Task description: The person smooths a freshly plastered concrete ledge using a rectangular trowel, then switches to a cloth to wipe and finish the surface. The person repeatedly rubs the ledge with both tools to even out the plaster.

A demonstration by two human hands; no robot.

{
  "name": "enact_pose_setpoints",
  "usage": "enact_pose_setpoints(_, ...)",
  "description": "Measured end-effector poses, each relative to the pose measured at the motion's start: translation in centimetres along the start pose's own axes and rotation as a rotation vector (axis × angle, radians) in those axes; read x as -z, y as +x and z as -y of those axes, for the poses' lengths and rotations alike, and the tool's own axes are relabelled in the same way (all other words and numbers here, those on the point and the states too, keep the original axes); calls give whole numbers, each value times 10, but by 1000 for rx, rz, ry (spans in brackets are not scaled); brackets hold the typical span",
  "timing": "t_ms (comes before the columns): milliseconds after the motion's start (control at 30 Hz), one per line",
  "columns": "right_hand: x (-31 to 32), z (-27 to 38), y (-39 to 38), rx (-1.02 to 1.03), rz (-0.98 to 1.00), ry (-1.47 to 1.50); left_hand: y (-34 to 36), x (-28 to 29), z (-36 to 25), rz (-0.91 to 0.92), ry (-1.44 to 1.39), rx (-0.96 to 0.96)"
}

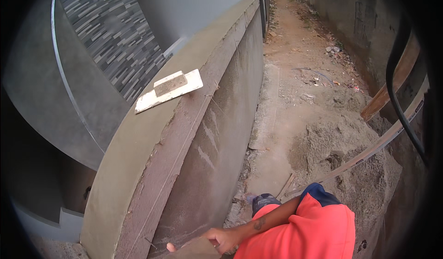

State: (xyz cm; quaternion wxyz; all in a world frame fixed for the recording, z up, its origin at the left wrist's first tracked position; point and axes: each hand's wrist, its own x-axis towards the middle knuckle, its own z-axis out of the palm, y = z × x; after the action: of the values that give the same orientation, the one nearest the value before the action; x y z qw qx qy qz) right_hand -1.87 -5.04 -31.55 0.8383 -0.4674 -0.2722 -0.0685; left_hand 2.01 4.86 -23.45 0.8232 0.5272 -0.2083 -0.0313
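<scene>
At the lower edge my right hand [224,239] reaches across from a red sleeve. Its fingers are closed on a flat grey-brown piece [197,249] coloured like mortar, whose kind I cannot make out and which the frame cuts off. Only a fingertip of my left hand [171,247] shows, beside that piece's left end; the rest is hidden. Both hands are near the close end of a low wall, whose smooth top [134,143] carries fresh-looking mortar. Farther along, a white plastering float [169,89] rests handle up on the wall top, away from both hands.
A taut string [193,129] runs along the wall's rough edge, with thin wires sticking out. To the right lie a sand heap [341,141], a long straightedge [364,155], a wooden plank [392,79] and a black hose [398,97]. A dirt path [295,42] stretches away, with rubble alongside.
</scene>
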Motion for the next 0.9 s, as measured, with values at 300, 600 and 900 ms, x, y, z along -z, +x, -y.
enact_pose_setpoints(300,-48,62,-34,-24,-766,-130,-29,35,-21,-6,199,-42)
enact_pose_setpoints(600,-65,84,-47,-38,-798,-599,-45,24,-40,466,950,-722)
enact_pose_setpoints(900,-78,98,-47,-80,-1010,-774,-49,123,-15,299,1150,-855)
